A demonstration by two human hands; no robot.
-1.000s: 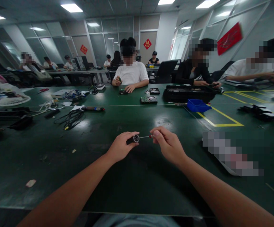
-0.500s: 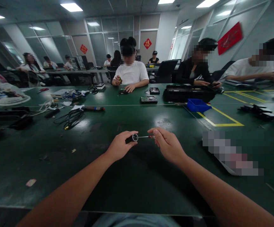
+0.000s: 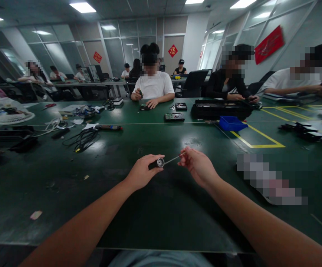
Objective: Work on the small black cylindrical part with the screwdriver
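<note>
My left hand (image 3: 142,171) is closed around a short black cylinder (image 3: 160,162), whose open end with a silver rim faces right and towards me. What the cylinder is I cannot make out. Opposite it, my right hand (image 3: 198,167) pinches the handle of a thin screwdriver (image 3: 172,160). Its metal shaft slants down to the left, and the tip is at the cylinder's open end. Whether the tip touches anything inside is too small to tell. Both hands are above the green table (image 3: 161,222).
Black cable (image 3: 83,141) and a pen-shaped tool (image 3: 109,127) lie ahead on the left. Hard drives (image 3: 174,117), a long black housing (image 3: 222,109) and a blue bin (image 3: 232,123) stand farther off. A blurred-out object (image 3: 269,181) is at right. A co-worker (image 3: 153,85) sits opposite.
My right hand has raised the screwdriver's handle, so the shaft, level before, now slants down towards the cylinder. My right fingers have shifted on the handle. The left hand has barely moved.
</note>
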